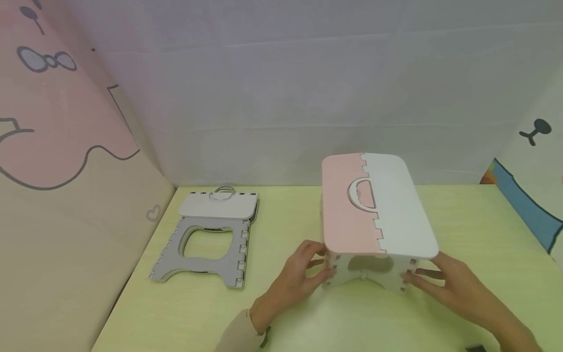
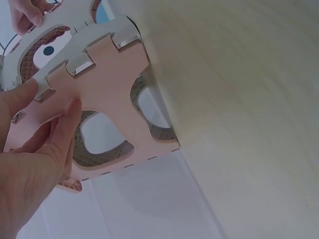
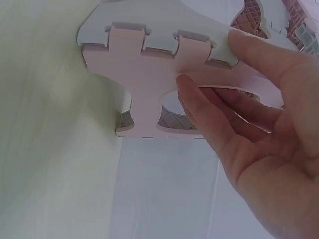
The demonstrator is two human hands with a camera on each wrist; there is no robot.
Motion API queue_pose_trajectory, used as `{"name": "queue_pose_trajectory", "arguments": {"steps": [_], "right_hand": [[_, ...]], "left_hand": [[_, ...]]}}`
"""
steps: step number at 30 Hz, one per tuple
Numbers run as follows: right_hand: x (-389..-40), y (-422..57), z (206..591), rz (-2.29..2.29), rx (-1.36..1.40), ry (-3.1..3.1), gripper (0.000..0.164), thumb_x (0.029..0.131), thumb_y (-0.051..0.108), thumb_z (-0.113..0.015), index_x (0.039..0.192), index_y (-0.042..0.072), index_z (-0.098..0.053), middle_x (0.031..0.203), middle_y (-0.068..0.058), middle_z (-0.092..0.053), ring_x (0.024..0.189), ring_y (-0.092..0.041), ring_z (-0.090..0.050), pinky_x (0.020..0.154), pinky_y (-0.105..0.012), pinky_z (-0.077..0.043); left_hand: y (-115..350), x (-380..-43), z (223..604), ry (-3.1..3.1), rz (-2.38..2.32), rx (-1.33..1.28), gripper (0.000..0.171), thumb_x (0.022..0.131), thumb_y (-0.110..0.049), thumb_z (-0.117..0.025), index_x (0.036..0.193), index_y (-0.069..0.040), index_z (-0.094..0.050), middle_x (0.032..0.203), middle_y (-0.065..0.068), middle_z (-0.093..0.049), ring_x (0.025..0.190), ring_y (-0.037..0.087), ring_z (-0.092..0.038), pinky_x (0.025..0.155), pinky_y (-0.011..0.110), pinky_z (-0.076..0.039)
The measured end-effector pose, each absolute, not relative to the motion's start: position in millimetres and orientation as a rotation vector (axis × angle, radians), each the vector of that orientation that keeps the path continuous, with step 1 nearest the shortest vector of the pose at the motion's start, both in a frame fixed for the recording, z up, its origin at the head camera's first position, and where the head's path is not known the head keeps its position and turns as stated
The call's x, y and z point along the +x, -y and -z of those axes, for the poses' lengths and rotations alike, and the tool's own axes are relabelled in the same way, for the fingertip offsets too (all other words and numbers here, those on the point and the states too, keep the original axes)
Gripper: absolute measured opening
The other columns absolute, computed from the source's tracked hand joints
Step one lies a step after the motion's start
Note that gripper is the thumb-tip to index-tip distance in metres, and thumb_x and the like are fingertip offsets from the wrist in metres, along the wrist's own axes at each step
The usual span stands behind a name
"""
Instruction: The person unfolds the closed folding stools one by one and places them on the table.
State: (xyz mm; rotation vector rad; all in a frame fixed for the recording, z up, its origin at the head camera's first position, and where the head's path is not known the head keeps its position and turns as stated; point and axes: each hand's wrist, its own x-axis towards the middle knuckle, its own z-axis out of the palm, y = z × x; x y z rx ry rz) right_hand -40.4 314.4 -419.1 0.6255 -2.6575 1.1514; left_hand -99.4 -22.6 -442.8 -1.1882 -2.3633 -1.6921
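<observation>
A folding step stool (image 1: 352,215) stands unfolded on the table, its top half pink and half white, with an oval handle near the middle seam. At its front left corner my left hand (image 1: 296,271) grips the leg, thumb by the white front panel (image 2: 55,30) and fingers against the pink side panel (image 2: 112,74). My right hand (image 1: 453,283) holds the front right corner the same way, thumb on the white panel and fingers on the pink side panel (image 3: 149,69). Part of the right hand is hidden under the top in the head view.
A second folding stool (image 1: 215,239), grey and white, lies partly folded at the left of the pale green table (image 1: 281,318). A white sheet (image 1: 281,98) hangs behind, with printed panels on both sides. A small dark object (image 1: 476,348) shows at the bottom right edge.
</observation>
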Motion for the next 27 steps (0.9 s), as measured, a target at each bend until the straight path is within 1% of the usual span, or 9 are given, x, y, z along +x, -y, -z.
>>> {"name": "queue_pose_trajectory", "arguments": {"steps": [5, 12, 18, 23, 27], "right_hand": [[-41, -316, 418, -1.143, 0.645, 2.635, 0.080, 0.077, -0.006, -0.086, 0.147, 0.011, -0.052, 0.136, 0.024, -0.055, 0.118, 0.013, -0.053, 0.073, -0.022, -0.060], [-41, -321, 419, -1.141, 0.606, 2.665, 0.077, 0.079, -0.003, -0.085, 0.146, 0.013, -0.052, 0.138, 0.026, -0.054, 0.120, 0.015, -0.050, 0.072, -0.024, -0.061], [-41, -325, 419, -1.126, 0.588, 2.660, 0.074, 0.077, -0.004, -0.087, 0.142, 0.012, -0.056, 0.134, 0.027, -0.055, 0.119, 0.016, -0.050, 0.071, -0.022, -0.060], [-41, -332, 419, -1.094, 0.530, 2.707, 0.076, 0.078, 0.000, -0.087, 0.145, 0.014, -0.054, 0.135, 0.030, -0.051, 0.119, 0.019, -0.046, 0.069, -0.024, -0.061], [-41, -336, 421, -1.076, 0.532, 2.698, 0.075, 0.077, -0.002, -0.087, 0.143, 0.013, -0.056, 0.134, 0.030, -0.052, 0.119, 0.019, -0.046, 0.069, -0.023, -0.061]], "left_hand": [[20, -99, 441, 2.360, 1.727, -1.171, 0.042, 0.092, 0.002, -0.075, 0.129, -0.001, -0.057, 0.125, 0.012, -0.055, 0.121, 0.028, -0.059, 0.096, 0.031, -0.056], [17, -99, 439, 2.363, 1.737, -1.178, 0.043, 0.092, 0.002, -0.075, 0.130, -0.001, -0.056, 0.126, 0.012, -0.055, 0.122, 0.027, -0.059, 0.096, 0.029, -0.055], [12, -101, 441, 2.338, 1.725, -1.208, 0.043, 0.092, 0.003, -0.075, 0.130, 0.000, -0.055, 0.126, 0.013, -0.054, 0.121, 0.026, -0.059, 0.096, 0.028, -0.055], [7, -102, 441, 2.321, 1.705, -1.234, 0.041, 0.092, 0.003, -0.074, 0.128, 0.003, -0.055, 0.123, 0.015, -0.054, 0.120, 0.026, -0.059, 0.096, 0.030, -0.055], [3, -102, 439, 2.324, 1.696, -1.243, 0.042, 0.092, 0.004, -0.074, 0.129, 0.004, -0.055, 0.123, 0.016, -0.054, 0.120, 0.026, -0.059, 0.096, 0.030, -0.055]]}}
